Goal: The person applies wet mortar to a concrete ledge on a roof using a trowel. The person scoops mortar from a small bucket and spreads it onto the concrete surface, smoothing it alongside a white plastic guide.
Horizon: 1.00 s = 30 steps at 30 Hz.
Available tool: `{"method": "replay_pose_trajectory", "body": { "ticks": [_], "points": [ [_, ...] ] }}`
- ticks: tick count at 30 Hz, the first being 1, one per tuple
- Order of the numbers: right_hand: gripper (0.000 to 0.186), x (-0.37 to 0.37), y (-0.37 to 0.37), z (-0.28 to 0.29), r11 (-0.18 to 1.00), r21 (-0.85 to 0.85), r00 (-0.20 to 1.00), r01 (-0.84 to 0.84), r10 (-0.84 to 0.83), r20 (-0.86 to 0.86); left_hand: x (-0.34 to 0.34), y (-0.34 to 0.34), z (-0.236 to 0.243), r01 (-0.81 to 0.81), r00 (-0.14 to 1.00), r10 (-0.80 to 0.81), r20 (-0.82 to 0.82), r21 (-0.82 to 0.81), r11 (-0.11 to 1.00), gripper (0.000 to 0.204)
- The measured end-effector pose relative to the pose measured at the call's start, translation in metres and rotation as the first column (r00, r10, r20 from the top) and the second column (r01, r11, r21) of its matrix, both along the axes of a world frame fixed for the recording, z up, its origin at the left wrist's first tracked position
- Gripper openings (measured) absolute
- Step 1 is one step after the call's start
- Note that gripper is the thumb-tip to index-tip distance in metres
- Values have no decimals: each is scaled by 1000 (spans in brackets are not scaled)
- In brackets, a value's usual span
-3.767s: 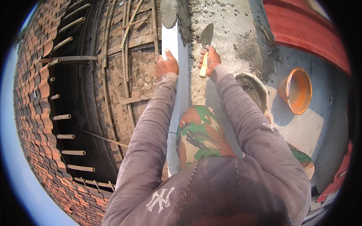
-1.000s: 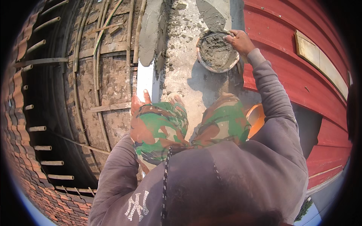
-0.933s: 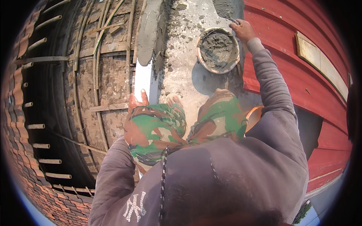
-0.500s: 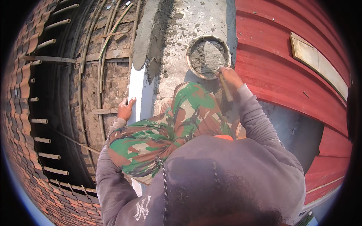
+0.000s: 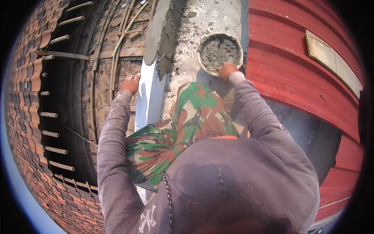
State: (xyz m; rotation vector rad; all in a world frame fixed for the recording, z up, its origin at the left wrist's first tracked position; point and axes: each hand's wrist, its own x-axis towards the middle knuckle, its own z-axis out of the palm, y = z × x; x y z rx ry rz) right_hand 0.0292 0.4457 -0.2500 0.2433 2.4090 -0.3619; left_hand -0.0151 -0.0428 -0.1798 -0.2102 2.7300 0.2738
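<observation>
My right hand (image 5: 229,70) is closed at the near rim of a round bucket (image 5: 201,66) filled with wet grey mortar (image 5: 220,50). It grips a trowel whose blade and handle are now hidden by the hand and the mortar. My left hand (image 5: 131,84) is open at the left edge of a low white wall (image 5: 147,91), its fingertips by the edge. Further along, the top of this wall carries a coat of grey mortar (image 5: 159,33).
Mortar crumbs dot the concrete ledge (image 5: 191,29) under the bucket. Red metal roofing (image 5: 288,58) lies to the right, with a pale board (image 5: 331,56) on it. Left of the wall are woven panels and bamboo poles (image 5: 99,39), a dark gap, and roof tiles (image 5: 27,117).
The trowel blade, visible above the mortar before, is out of sight. My right hand has shifted to the bucket's rim. My left hand has slid forward along the wall edge.
</observation>
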Motion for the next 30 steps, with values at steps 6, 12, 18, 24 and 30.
{"method": "replay_pose_trajectory", "body": {
  "ticks": [6, 12, 18, 24, 30],
  "points": [
    [39, 24, 0, 81, 966, 13, 954, 257, -251, -162, 10, 50, -56, -582, 813, 582, 27, 85, 809, 73],
    [33, -18, 3, -7, 990, 12, 985, 144, -142, -93, 27, 112, -52, -640, 700, 586, -408, 7, 768, 59],
    [33, 11, -5, 16, 456, -530, 686, 715, -602, 409, 33, 102, -49, -651, 689, 594, -415, 4, 759, 58],
    [36, 79, -26, 30, 166, -672, 485, 722, -814, 319, 38, 110, -40, -650, 701, 604, -379, 7, 760, 58],
    [36, 69, -27, 6, 270, -729, 500, 629, -859, 113, 26, 99, -47, -652, 716, 641, -277, 66, 756, 64]
  ]
}}
